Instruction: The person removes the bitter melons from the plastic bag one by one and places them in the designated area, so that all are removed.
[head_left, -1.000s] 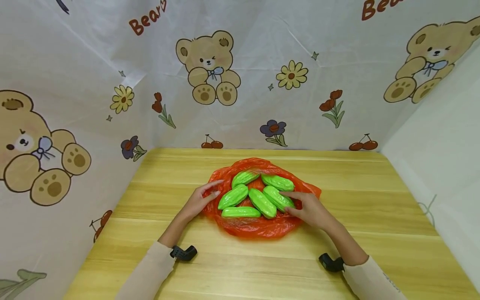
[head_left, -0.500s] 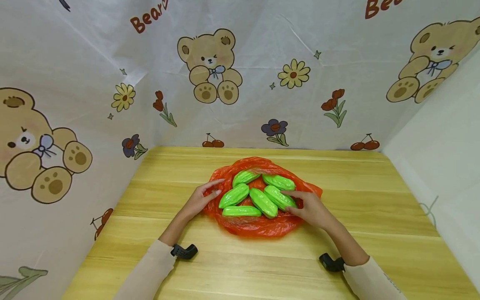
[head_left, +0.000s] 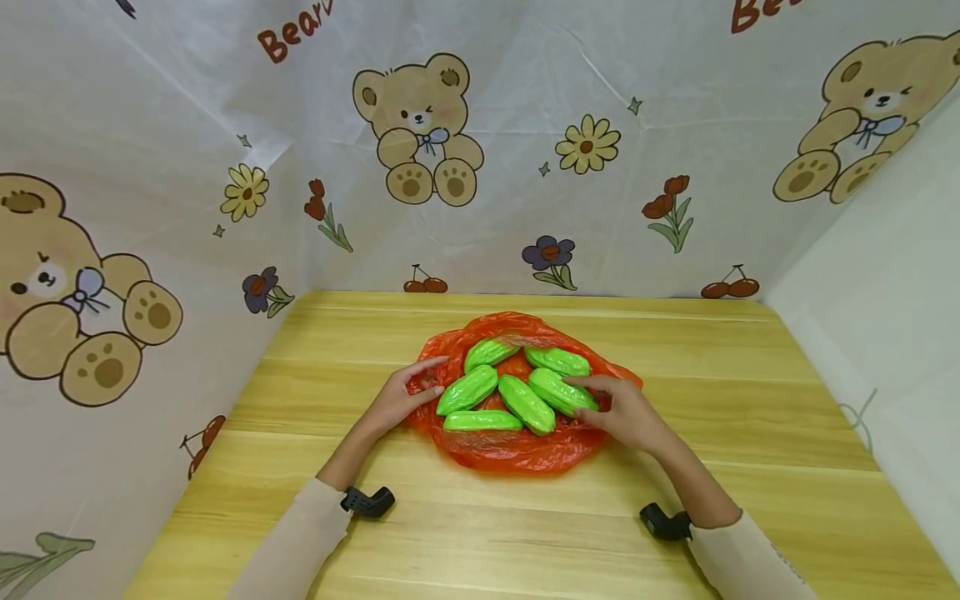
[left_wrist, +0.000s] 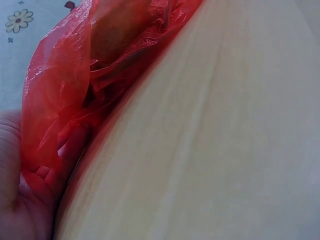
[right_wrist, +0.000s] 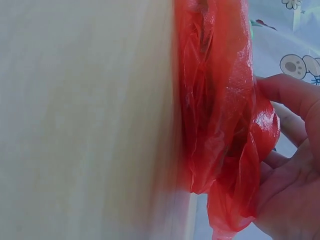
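Several bright green, ridged bitter melons lie in a spread-out red plastic bag (head_left: 517, 458) on the wooden table. My right hand (head_left: 630, 417) reaches over the bag's right side, thumb and index finger on either side of the rightmost bitter melon (head_left: 555, 387), gripping it. My left hand (head_left: 393, 404) rests at the bag's left edge, index finger and thumb extended and apart, touching the plastic near the left bitter melon (head_left: 468, 391). In the left wrist view the bag covers part of that hand's fingers. The right wrist view shows red plastic against the right palm, hiding the melon.
The wooden table (head_left: 480, 542) ends at a cloth backdrop (head_left: 510, 167) printed with bears and flowers. A white panel (head_left: 885, 317) stands along the right side, with a thin cord (head_left: 862, 421) near it. Each wrist wears a black camera (head_left: 367, 502).
The rightmost bitter melon has turned slightly, its near end shifting a little right and away along with my right hand. My left hand has stayed almost still.
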